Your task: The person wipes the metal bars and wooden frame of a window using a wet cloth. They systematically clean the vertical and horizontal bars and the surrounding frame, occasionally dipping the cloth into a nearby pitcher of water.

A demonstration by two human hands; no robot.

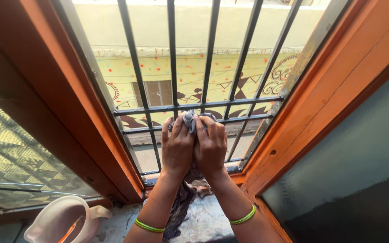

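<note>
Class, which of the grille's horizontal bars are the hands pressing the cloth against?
The lower crossbar of the upper pair; both hands hold the grey cloth there.

Only 1 view: a camera worn on the head, looking forward and slightly down through an open window. It sits close to the window bars [203, 108], with the orange frame [329, 90] filling both sides. The sill [212, 220] lies at the bottom edge, a painted wall [158, 72] far beyond.
</note>
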